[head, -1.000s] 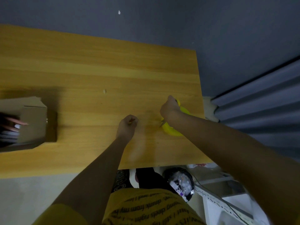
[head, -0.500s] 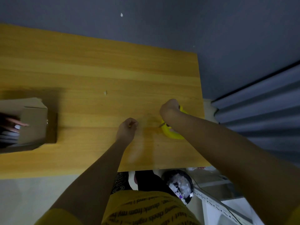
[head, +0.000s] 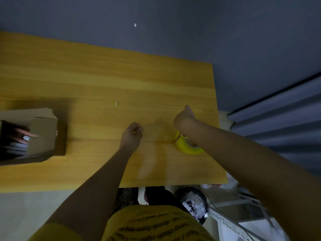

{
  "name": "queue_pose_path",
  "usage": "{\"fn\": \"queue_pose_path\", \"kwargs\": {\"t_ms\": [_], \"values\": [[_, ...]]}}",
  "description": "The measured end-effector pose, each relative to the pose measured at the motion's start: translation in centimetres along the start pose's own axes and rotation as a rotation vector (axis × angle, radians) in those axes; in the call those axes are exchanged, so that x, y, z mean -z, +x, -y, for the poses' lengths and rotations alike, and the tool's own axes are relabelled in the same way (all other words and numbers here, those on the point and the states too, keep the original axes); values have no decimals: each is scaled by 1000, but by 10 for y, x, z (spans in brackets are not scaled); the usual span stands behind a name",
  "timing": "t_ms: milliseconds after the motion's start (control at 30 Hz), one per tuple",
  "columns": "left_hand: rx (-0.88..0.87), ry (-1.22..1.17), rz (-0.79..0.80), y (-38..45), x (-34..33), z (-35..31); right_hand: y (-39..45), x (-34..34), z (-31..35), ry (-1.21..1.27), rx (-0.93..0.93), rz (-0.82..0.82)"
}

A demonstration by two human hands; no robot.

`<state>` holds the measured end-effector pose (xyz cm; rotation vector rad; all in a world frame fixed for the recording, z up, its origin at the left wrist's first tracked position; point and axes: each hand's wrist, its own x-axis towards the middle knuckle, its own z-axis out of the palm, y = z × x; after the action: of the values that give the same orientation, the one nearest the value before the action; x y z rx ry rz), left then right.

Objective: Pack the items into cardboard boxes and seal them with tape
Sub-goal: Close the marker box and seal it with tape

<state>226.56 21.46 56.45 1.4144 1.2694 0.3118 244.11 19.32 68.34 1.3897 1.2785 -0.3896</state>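
A: Closest to the person, what are the hands doing?

B: The left hand [head: 132,134] is curled into a fist over the middle of the table [head: 86,80], pinching something small; it looks like the free end of a tape strip, though the strip itself is nearly invisible. The right hand [head: 184,117] is also curled, thumb up, just beyond the yellow tape roll [head: 189,145]. Whether it grips anything, I cannot tell. The forearm crosses over the roll, which lies on the table near the right edge.

A: What could go wrong?

B: If a strip is stretched between the left hand and the roll, I judge it could sag onto the wood and stick, or fold onto itself. A pull with the roll unheld could drag it toward the right edge, which is close, and there is a waste bin [head: 194,204] on the floor below that corner. A thin point shows at the roll's left side; I cannot tell what it is.

A: And the box?

B: The cardboard box [head: 43,131] sits well apart at the left, flaps open, with dark and pale items [head: 15,145] inside, so it is not sealed. Tape would have to travel across the table to reach it.

A: Room to move?

B: Bare wood lies between the left hand and the box, and farther back to the table's far edge, with only a small pale scrap [head: 116,103] there. Beyond is the grey wall [head: 173,23]. The right side is tight: the table ends just past the roll.
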Motion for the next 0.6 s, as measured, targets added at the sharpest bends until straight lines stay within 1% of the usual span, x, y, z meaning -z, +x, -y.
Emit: {"fn": "queue_pose_path", "kwargs": {"t_ms": [33,67,167,233,267,333,500,600], "values": [[1,-11,7,-1,0,-2,2,-2,-4,-52,21,-20],[2,-13,7,-1,1,-5,0,-6,-9,-88,50,-73],[-18,29,13,-1,1,-11,1,-19,-22,-183,43,-315],[-17,105,6,-4,1,-15,6,-26,-27,-153,32,-487],[-17,138,4,-5,0,-17,7,-27,-30,-78,16,-549],[-14,192,3,-7,0,-21,17,-30,-32,88,-16,-573],[-5,345,19,-15,2,-25,55,-48,-36,411,-95,-540],[-30,431,-17,-16,-2,-28,80,-61,-39,600,-136,-511]]}}
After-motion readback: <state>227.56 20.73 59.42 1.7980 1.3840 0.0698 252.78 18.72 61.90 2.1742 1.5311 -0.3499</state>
